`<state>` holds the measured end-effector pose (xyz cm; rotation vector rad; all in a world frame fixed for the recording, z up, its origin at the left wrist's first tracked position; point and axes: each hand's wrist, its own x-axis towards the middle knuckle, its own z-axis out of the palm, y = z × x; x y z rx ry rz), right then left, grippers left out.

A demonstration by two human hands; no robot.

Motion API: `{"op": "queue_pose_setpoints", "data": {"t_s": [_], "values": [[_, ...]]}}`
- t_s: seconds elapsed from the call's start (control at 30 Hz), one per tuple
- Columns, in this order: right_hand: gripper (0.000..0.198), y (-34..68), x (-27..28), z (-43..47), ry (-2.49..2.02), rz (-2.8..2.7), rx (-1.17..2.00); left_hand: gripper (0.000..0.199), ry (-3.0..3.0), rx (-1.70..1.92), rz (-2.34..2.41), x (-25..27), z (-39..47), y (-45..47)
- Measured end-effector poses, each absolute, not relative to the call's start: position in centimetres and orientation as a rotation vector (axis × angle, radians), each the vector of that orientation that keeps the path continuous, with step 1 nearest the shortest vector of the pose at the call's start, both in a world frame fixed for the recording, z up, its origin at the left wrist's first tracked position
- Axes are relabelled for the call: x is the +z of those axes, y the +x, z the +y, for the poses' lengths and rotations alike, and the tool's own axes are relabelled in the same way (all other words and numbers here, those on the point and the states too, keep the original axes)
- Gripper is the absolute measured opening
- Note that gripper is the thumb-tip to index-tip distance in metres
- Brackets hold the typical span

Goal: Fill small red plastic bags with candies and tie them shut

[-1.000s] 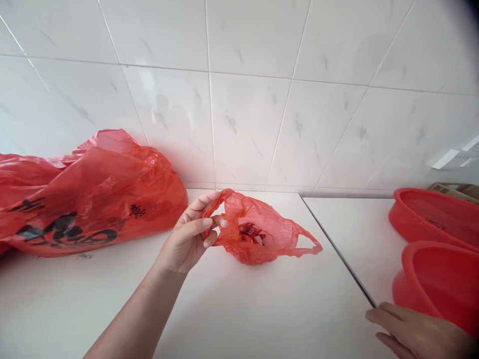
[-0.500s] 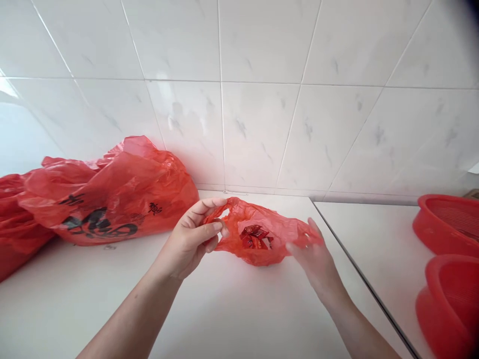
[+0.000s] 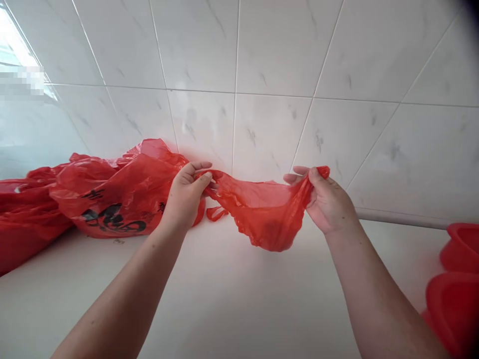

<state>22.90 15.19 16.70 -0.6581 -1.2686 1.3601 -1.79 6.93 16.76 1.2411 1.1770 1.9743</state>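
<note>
Bag (image 3: 269, 227), frame centre: soft, probably light, easily torn, is sagging between left hand (image 3: 185, 197) and right hand (image 3: 331, 202), fingers pinching its ends, likely best holds.

The small bag (image 3: 275, 229) in the middle is translucent red, paler and pinkish along its far side, deeper red toward its bottom. The large bag (image 3: 119, 179) on the left is a similar red, printed with bold black characters (image 3: 112, 219). Farther left, another bag (image 3: 26, 219) is darker red. The tabletop (image 3: 232, 299) is plain off-white, shading to grey. At far, the tiles (image 3: 198, 45) are pale grey-white with darker grey streaks and thin, lighter lines; the basins (image 3: 436, 289) at right are solid red
</note>
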Motion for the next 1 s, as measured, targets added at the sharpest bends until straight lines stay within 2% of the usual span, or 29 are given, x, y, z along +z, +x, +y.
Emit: {"op": "queue_pose_setpoints", "data": {"t_s": [0.23, 0.43, 0.57, 0.67, 0.73, 0.8, 0.9, 1.0], "values": [[0.036, 22.1, 13.2, 14.2, -0.619, -1.281, 1.395, 0.010, 1.364, 1.831, 1.524, 15.1, 7.2, -1.0], [0.066, 21.3, 11.2, 13.3, -0.580, -1.283, 1.399, 0.021, 1.166, 1.767, 1.124, 15.9, 7.0, 0.6], [0.049, 21.1, 11.2, 12.0, -0.656, -1.411, 1.319, 0.027, 1.066, 1.673, 0.870, 16.8, 7.0, 2.9], [0.050, 20.6, 11.8, 10.7, -0.685, -1.592, 1.301, 0.026, 1.148, 1.528, 0.770, 17.0, 7.0, 4.9], [0.038, 20.4, 12.2, 10.2, -0.689, -1.664, 1.278, 0.027, 1.268, 1.428, 0.762, 16.6, 6.9, 5.8], [0.032, 20.2, 12.3, 10.2, -0.767, -1.616, 1.234, 0.033, 1.380, 1.533, 0.873, 15.9, 6.8, 6.2], [0.036, 20.3, 11.8, 10.7, -0.873, -1.482, 1.261, 0.040, 1.601, 1.841, 1.129, 14.3, 6.5, 5.9], [0.037, 20.3, 11.2, 11.3, -0.845, -1.487, 1.340, 0.041, 1.960, 1.703, 1.172, 12.3, 6.5, 5.7]]}}
